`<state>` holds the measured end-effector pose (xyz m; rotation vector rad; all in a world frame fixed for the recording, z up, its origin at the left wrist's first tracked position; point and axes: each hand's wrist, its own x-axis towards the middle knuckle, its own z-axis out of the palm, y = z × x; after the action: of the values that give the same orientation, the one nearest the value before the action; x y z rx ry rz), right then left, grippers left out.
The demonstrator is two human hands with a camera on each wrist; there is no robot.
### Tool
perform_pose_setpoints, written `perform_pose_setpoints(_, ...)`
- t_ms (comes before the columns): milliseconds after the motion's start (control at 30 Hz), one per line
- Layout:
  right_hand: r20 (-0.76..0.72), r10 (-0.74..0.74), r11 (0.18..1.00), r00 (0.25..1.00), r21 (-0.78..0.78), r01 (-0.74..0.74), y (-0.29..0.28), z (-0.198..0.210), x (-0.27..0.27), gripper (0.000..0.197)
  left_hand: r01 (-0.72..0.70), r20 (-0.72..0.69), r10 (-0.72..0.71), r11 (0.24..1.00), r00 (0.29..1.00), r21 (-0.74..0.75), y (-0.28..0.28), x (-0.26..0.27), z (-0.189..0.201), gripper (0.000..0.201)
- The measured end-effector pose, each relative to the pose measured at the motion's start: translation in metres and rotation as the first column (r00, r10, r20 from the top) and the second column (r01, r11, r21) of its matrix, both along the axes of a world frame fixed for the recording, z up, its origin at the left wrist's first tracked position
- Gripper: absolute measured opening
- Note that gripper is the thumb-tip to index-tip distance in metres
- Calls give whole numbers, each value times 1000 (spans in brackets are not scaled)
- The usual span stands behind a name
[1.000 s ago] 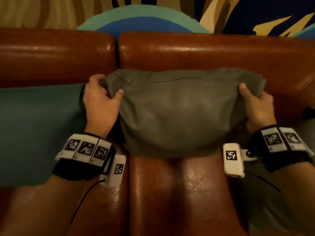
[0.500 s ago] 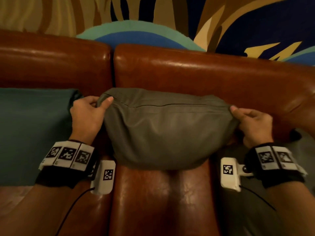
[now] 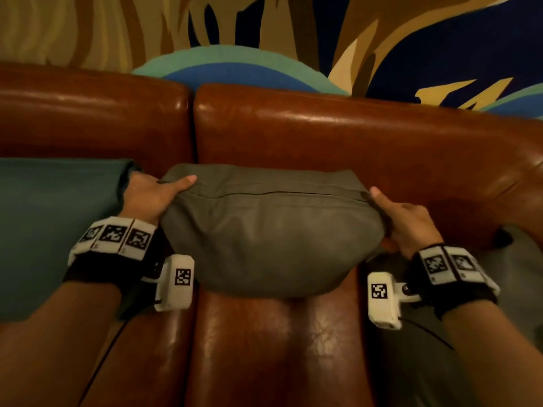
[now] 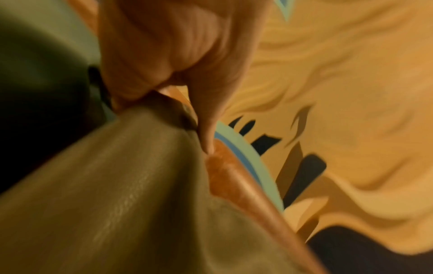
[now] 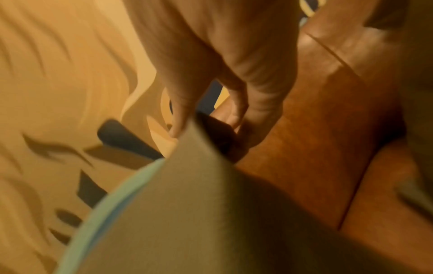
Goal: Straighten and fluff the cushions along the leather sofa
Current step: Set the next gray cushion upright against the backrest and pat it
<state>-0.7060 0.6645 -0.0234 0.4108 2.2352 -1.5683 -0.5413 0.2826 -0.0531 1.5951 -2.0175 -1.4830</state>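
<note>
Now grey cushion (image 3: 270, 230) pinched at top corners by left hand (image 3: 147, 195) and right hand (image 3: 408, 221); best shaken evenly, then stood upright against sofa (image 3: 323, 133) back.

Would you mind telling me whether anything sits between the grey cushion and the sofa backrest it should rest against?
Nothing visible does. The grey cushion sits directly in front of the backrest, held at its upper corners by the left hand and right hand. The teal cushion lies off to its left side.
</note>
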Motion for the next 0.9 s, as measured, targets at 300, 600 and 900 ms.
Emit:
perform_pose_setpoints(300, -79, 14, 989, 997, -146, -25, 1, 35, 24, 13, 1, -196, -20, 995, 980, -99, 35, 22, 51, 17)
perform_pose_setpoints(600, 170, -71, 971, 983, -216, 107, 21, 50, 14, 21, 98, -444, 119, 895, 888, 436, 51, 26, 72, 25)
perform_pose_setpoints(900, 121, 1, 942, 993, -333, 40, -15, 25, 15, 47, 51, -459, 356, 743, 814, 668, 57, 25, 36, 42)
